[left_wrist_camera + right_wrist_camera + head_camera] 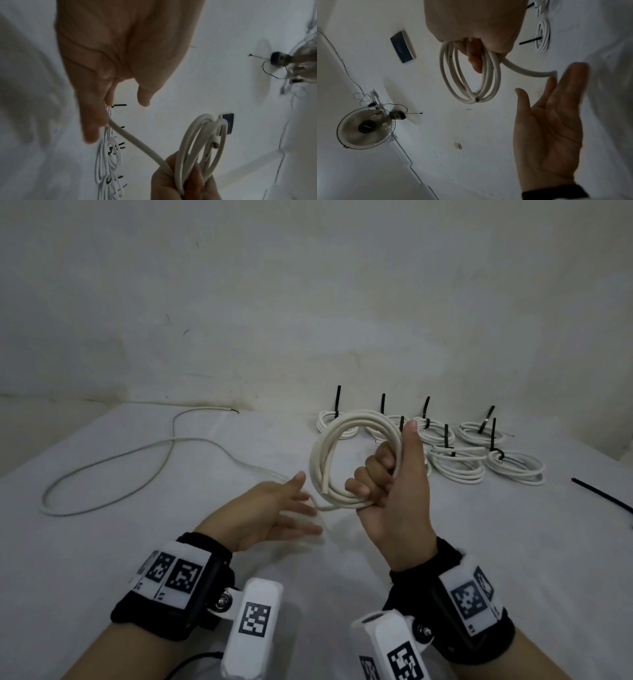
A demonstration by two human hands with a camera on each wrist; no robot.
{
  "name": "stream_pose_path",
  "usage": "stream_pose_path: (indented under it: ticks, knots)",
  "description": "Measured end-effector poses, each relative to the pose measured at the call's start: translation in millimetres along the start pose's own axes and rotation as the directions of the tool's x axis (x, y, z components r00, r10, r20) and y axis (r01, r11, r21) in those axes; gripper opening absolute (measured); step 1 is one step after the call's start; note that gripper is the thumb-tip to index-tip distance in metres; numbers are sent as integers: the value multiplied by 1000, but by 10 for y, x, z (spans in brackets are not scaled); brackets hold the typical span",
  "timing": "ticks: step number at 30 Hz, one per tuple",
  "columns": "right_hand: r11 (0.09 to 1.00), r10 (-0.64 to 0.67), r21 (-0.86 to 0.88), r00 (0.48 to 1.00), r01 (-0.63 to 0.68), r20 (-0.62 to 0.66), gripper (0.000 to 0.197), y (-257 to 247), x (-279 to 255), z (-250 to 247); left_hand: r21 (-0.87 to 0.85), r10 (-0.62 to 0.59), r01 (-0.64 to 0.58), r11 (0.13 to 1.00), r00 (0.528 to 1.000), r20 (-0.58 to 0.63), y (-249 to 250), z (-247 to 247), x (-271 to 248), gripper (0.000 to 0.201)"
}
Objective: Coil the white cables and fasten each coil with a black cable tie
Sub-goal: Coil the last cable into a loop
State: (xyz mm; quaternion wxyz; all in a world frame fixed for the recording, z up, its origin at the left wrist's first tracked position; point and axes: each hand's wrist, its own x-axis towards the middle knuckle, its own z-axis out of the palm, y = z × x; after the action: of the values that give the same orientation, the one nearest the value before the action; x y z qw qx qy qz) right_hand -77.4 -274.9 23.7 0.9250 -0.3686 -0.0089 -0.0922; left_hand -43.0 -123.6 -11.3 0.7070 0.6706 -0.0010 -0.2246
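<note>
My right hand (383,470) grips a coil of white cable (329,446) upright above the table, fingers curled through the loops and thumb raised. In the right wrist view the coil (469,75) hangs below that fist. My left hand (305,505) is beside it, palm up, with straight fingers. The cable's free strand (137,140) runs from the coil across the left fingers (553,83), then trails left over the table as a long loose tail (137,453). One black cable tie (603,498) lies loose at the right edge.
Several tied white coils (517,470) with upright black ties lie at the back right of the white table (102,559). A pale wall stands close behind. The wrist views show a wall fan (366,127) and a dark wall box (402,47).
</note>
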Motion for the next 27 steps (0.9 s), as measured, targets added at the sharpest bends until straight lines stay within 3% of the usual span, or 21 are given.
stream_pose_path:
  ticks: [4,8,10,13,16,21,23,25,27]
  knots:
    - [1000,22,-22,1000,-22,0,52,-2,-9,3,-377,138,-173,910,983,-117,0,-20,76,30]
    - [996,14,-90,999,-18,-52,51,42,25,-22,-462,122,-191,866,977,-175,33,-53,60,20]
    - [994,-7,-108,996,-3,-89,50,44,58,-61,-339,192,-253,906,960,-204,63,-49,33,21]
    - [986,2,-162,992,-24,-130,48,39,106,-116,6,386,-393,919,901,-198,72,-29,-25,23]
    - [930,58,-354,990,-100,-128,50,68,119,-131,254,562,-513,820,807,-183,88,-10,-60,24]
    - [776,55,-627,997,-72,-47,50,151,77,-93,488,697,-587,646,715,-63,78,-48,-48,30]
    - [763,71,-643,997,-71,-26,51,128,65,-84,459,694,-605,651,719,-38,84,-54,-45,29]
    - [766,107,-635,994,-97,-23,51,98,63,-80,341,637,-592,730,771,-24,103,-40,-65,27]
    - [777,150,-614,988,-135,-28,52,91,66,-84,296,557,-535,791,830,10,112,-17,-101,39]
